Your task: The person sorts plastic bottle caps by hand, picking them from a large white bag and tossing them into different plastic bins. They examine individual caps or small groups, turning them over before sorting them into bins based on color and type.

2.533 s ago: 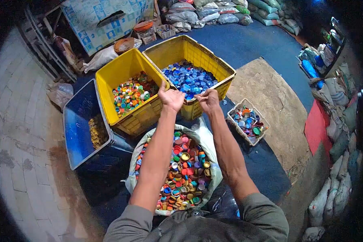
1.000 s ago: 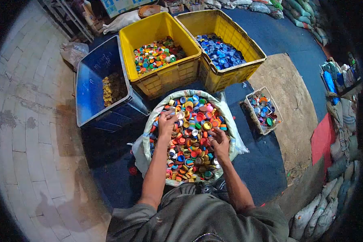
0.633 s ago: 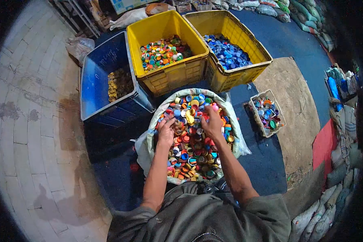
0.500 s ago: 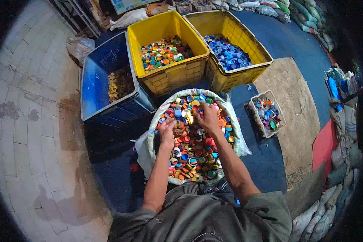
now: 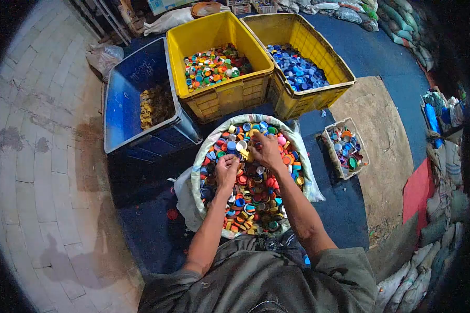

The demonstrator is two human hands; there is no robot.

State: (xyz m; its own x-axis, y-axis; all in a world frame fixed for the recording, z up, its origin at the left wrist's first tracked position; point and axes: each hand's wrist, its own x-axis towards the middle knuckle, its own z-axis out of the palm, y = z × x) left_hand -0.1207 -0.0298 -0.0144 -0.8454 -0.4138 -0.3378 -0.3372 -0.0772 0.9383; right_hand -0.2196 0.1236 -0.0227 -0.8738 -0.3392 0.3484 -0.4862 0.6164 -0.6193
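A large white sack (image 5: 197,180) full of mixed plastic bottle caps (image 5: 256,198) stands open in front of me. Over the upper middle of the heap, my right hand (image 5: 267,151) has its fingers curled, and a yellow cap (image 5: 244,154) shows at its thumb side. My left hand (image 5: 227,171) is close by on the left, thumb and fingers pinched together; what they hold is hidden. Red, blue, orange, white and brown caps lie around both hands.
Beyond the sack stand a blue bin (image 5: 141,140) with yellowish pieces, a yellow bin (image 5: 224,93) of mixed caps and another yellow bin (image 5: 313,96) of blue caps. A small white crate (image 5: 364,151) sits right, on brown sheeting (image 5: 386,172). Filled sacks (image 5: 410,281) line the right side.
My left hand has moved right and slightly down, nearer the right hand. The right hand has shifted a little left, its fingers still curled over the caps.
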